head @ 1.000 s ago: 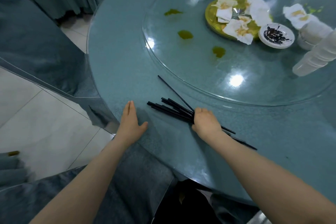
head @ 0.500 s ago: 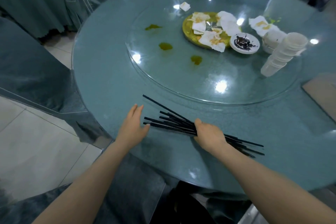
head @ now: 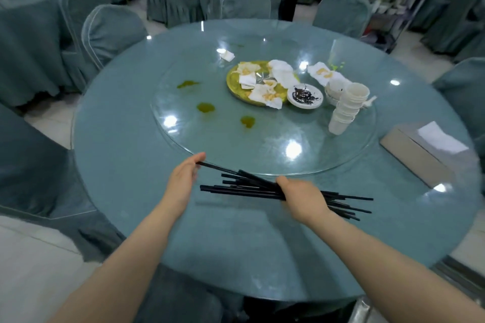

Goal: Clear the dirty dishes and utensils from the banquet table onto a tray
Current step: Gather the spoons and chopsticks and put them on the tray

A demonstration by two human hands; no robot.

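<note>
The right hand (head: 304,198) is curled round the middle of a bundle of black chopsticks (head: 244,187), which lies fanned out low over the near edge of the round table (head: 126,165); their thin tips stick out past the wrist to the right. The left hand (head: 183,179) has its fingers fairly straight, and its fingertips (head: 200,157) touch the end of the one chopstick that angles up and away from the rest, just at the rim of the glass lazy Susan (head: 210,134); whether it pinches that end or only pushes it cannot be told. On the turntable sit a yellow plate (head: 233,86) strewn with crumpled, stained napkins (head: 282,73), a small white dish (head: 304,97) streaked with dark sauce touching its right side, and a leaning stack of white cups (head: 346,109) just beside a white bowl (head: 336,86). Three greenish spills (head: 206,107) mark the glass to the left. A flat box with a white sheet on it (head: 425,149) rests at the right edge of the table. Cloth-covered chairs (head: 112,31) ring the table
</note>
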